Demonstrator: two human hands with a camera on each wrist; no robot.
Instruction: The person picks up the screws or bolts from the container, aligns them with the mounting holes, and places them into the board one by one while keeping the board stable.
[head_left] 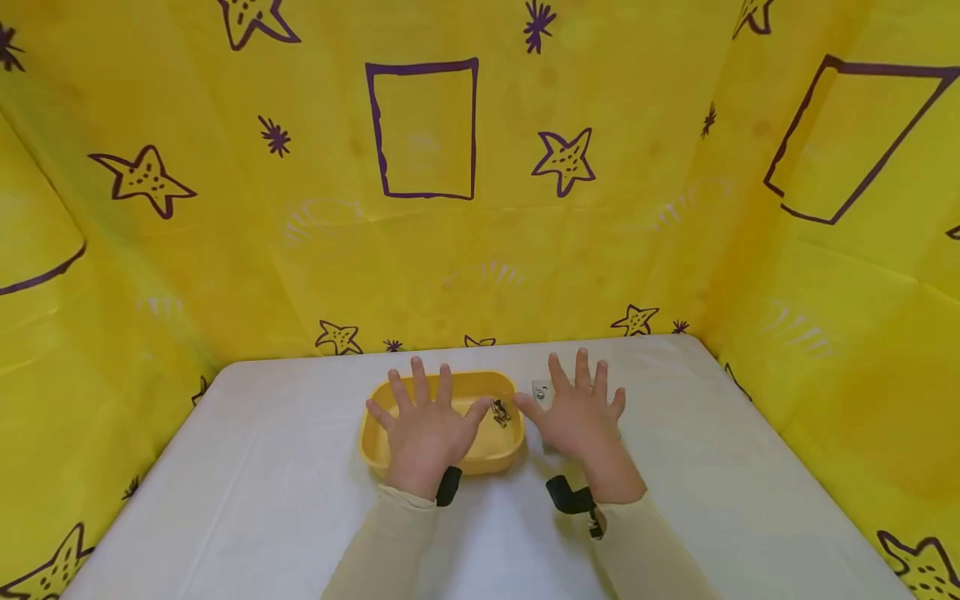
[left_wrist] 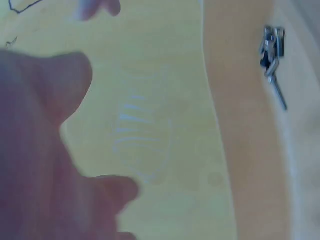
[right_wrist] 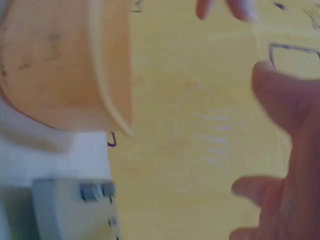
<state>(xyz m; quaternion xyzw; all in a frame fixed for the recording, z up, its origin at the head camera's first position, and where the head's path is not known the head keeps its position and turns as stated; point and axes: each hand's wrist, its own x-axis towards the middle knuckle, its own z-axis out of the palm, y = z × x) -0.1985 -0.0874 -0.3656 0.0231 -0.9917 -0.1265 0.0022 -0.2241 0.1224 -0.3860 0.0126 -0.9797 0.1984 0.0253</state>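
Note:
My left hand (head_left: 429, 429) is spread palm down in front of the yellow tray (head_left: 483, 465), covering part of it in the head view. Inside the tray, near its right end, lie small metal hardware pieces (head_left: 500, 412); the left wrist view shows silvery metal parts (left_wrist: 272, 52), one of them a thin rod. My right hand (head_left: 581, 412), also with fingers fanned out, covers most of a grey block (head_left: 540, 390) right of the tray. Metal fittings (right_wrist: 97, 191) sit on that block (right_wrist: 65, 215) in the right wrist view. Neither hand holds anything.
Tray and block stand on a white-covered table (head_left: 285, 467). Yellow cloth walls (head_left: 420, 275) with drawn stars and frames rise behind the table and on both sides. Black straps (head_left: 570, 497) are on both wrists.

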